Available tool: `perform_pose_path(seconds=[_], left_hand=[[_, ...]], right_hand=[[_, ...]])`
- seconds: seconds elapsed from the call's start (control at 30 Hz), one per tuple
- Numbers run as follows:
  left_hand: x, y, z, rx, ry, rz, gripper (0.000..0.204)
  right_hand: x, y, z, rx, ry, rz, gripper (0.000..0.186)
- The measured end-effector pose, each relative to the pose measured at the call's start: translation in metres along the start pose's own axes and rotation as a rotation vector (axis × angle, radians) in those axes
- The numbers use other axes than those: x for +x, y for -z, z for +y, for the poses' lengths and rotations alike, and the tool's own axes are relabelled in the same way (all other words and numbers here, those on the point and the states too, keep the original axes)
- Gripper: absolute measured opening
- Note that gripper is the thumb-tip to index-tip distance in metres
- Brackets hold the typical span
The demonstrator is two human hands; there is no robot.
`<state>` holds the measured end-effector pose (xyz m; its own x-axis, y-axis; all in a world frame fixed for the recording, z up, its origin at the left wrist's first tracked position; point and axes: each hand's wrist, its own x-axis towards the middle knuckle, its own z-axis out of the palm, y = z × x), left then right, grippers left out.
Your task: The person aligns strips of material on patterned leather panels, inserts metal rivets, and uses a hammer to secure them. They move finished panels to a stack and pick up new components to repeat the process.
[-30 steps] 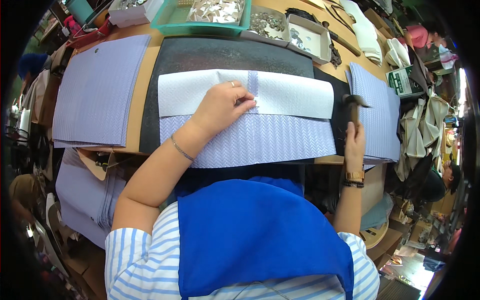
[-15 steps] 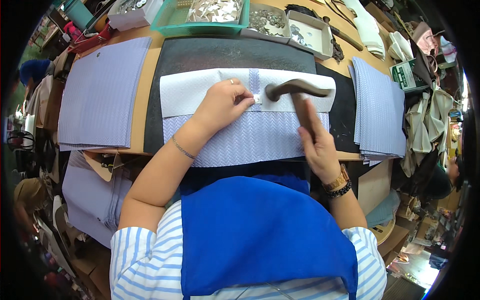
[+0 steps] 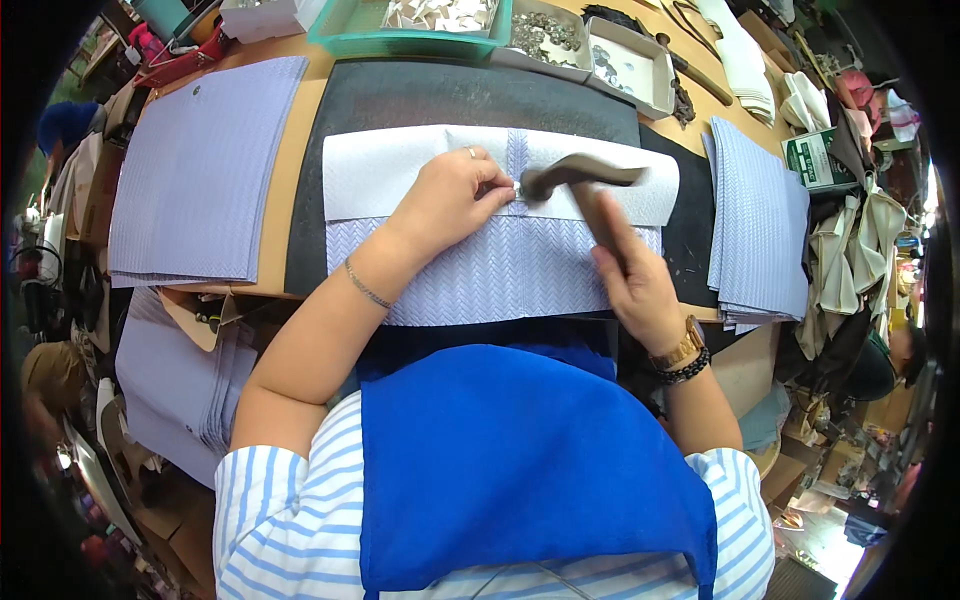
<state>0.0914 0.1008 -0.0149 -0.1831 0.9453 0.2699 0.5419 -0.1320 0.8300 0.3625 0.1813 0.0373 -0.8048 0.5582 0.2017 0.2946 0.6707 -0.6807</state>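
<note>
A lavender panel with a woven herringbone look (image 3: 440, 275) lies before me, its far part folded over to show a white backing (image 3: 375, 175). A darker lavender strip (image 3: 517, 145) runs down its middle. At that strip my left hand (image 3: 445, 205) pinches a small white piece (image 3: 517, 188) between thumb and fingertips, mostly hidden now by the fingers and hammer. My right hand (image 3: 640, 285) grips the handle of a hammer with a curved metal head (image 3: 585, 170), slightly blurred. Its round face is close beside the left fingertips; whether it touches the piece I cannot tell.
Beneath the panel is a black mat (image 3: 400, 95). Stacks of lavender panels lie left (image 3: 200, 180) and right (image 3: 760, 220). Along the back stand a green tray (image 3: 345, 45) of white pieces, boxes of metal parts (image 3: 660, 95) and another hammer (image 3: 705, 82).
The hammer head has shifted slightly left and now sits closer to my left fingertips, covering part of the white piece. My left hand keeps its pinch; the whole view has shifted slightly.
</note>
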Motion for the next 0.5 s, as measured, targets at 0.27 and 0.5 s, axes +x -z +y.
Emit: perform_pose_path(seconds=[0.27, 0.5], left_hand=[[0.000, 0.000, -0.004, -0.003, 0.002, 0.000, 0.015], [-0.001, 0.000, 0.002, 0.043, -0.017, 0.054, 0.088]], right_hand=[[0.008, 0.006, -0.006, -0.020, 0.084, 0.025, 0.067], [0.032, 0.034, -0.038, -0.360, 0.119, -0.132, 0.064]])
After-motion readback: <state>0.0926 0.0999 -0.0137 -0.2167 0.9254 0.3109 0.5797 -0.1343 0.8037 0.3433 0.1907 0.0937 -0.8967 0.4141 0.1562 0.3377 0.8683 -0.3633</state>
